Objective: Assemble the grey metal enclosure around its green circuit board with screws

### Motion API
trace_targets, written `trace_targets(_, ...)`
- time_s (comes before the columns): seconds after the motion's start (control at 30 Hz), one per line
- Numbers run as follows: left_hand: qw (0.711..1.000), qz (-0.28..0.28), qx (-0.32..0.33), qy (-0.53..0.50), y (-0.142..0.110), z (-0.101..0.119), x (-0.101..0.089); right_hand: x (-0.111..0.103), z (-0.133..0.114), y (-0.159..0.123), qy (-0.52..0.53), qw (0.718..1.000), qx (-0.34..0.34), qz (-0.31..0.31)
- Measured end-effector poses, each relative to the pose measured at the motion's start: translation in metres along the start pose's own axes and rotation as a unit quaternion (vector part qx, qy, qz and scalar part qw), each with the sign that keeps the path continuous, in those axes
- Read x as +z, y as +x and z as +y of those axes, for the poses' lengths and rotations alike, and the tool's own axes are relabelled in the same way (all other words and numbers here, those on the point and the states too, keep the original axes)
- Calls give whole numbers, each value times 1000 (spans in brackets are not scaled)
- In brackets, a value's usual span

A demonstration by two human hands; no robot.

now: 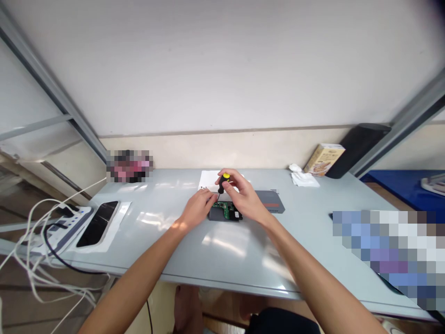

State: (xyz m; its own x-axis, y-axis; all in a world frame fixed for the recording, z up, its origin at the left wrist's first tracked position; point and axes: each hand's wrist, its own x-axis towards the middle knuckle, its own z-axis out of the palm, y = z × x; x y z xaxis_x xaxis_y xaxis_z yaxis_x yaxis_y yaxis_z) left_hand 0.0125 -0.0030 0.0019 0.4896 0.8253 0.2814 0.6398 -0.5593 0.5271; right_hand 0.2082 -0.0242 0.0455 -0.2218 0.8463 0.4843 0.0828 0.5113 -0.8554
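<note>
A small screwdriver (221, 185) with a black handle and yellow cap stands tilted in my right hand (242, 195), whose fingers are closed around the handle. Its thin shaft points down to the far left edge of a green circuit board (226, 209). That board lies in a dark grey casing (217, 215), with a black part at its right side. My left hand (200, 206) is closed at the left of the board, fingertips together near the screwdriver's tip; what they pinch, if anything, is hidden. A flat grey cover (269, 202) with an orange-brown stripe lies to the right, behind my right wrist.
White paper (210, 178) lies behind the hands. On the left are a phone (99, 223) and a power strip (66, 229) with tangled cables. Crumpled tissue (304, 179), a yellow box (324, 160) and a black cylinder (359, 149) stand back right. Blurred items sit at both sides.
</note>
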Motion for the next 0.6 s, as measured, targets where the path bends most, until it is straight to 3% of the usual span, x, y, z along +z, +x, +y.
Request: trace_targets(0.6, 1000, -1, -3, -3, 0, 0, 0, 2, -3, 2, 26, 998, 13, 56)
